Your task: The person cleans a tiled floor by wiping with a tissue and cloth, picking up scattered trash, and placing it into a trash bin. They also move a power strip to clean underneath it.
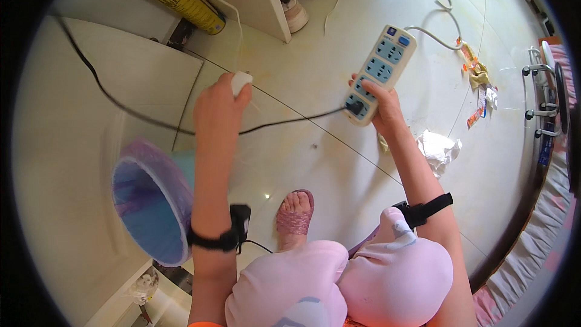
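Observation:
A white plug or charger point(241, 83) with a white cord is gripped in my left hand point(220, 100), held above the tiled floor. My right hand point(386, 104) grasps a white power strip point(385, 82) with light blue socket panels, its thumb lying across the lower sockets. In the socket nearest me sits a black plug point(356, 107). The black cable point(290, 122) from it runs left, passing by my left wrist. A gap separates the white plug from the strip. From the strip's far end a grey-white cord point(433, 36) leads away over the floor.
On the left a blue bin point(150, 213) with a purple liner is tipped. A yellow spray can point(186, 0) stands by the cabinet point(254, 4), near several shoes point(296, 14). Crumpled white paper point(438, 150) and torn wrappers point(476, 72) litter the floor at right.

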`<state>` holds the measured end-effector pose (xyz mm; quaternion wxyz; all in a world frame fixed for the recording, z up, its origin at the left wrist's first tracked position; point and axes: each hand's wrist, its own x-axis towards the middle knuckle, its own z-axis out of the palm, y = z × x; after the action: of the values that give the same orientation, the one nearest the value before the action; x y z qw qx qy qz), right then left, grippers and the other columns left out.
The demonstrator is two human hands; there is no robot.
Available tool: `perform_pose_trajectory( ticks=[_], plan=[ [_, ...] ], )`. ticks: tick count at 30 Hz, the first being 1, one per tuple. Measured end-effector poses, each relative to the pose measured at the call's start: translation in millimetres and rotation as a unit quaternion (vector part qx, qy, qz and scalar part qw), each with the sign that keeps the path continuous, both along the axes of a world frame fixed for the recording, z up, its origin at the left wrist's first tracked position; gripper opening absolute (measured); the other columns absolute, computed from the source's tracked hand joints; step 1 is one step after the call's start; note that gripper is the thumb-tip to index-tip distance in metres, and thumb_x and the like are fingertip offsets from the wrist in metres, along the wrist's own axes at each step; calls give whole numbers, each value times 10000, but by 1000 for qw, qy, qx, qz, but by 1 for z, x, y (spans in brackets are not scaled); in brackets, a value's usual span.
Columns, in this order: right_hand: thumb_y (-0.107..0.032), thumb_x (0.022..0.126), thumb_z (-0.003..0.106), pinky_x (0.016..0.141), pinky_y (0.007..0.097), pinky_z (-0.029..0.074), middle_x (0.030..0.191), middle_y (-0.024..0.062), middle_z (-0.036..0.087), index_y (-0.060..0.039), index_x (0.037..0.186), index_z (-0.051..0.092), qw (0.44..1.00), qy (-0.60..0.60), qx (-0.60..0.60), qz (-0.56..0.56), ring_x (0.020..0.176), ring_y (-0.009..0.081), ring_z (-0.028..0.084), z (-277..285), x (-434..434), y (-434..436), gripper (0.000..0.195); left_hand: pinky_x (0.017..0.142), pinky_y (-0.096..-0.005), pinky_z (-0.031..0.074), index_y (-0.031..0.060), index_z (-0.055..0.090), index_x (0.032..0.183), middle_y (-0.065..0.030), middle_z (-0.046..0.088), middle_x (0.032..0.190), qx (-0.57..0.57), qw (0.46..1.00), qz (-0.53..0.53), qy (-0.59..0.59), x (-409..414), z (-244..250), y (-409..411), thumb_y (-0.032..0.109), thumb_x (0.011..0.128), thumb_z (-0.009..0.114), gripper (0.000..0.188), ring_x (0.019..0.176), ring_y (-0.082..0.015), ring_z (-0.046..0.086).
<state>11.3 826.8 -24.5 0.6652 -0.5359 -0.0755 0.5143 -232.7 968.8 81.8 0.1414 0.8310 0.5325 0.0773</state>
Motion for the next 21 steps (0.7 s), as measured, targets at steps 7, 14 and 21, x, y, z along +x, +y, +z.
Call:
perform_pose_trajectory(
  ticks=[7,14,21],
  plan=[
    [-138,859,672,838,391,525,1129,126,591,28,1217,485,992,117,-47,19,1014,243,590,-5,-31,44,436,744,-448,524,2,607,953,-163,658,961,-65,979,86,171,-18,-97,75,239,882,621,248,870,-351,644],
    [-130,855,666,803,382,538,1062,123,633,17,1154,547,993,108,-41,9,940,237,626,-24,-30,34,353,779,-422,489,9,629,962,-151,661,938,-17,990,-104,-94,54,-76,15,268,896,578,272,885,-349,622],
    [-112,787,659,705,323,495,944,97,646,30,1038,604,994,-79,-45,67,823,178,602,-4,-38,41,293,683,-452,480,28,642,862,-159,655,797,-202,945,-254,38,76,-65,-31,312,884,555,298,762,-354,624]
  ],
)
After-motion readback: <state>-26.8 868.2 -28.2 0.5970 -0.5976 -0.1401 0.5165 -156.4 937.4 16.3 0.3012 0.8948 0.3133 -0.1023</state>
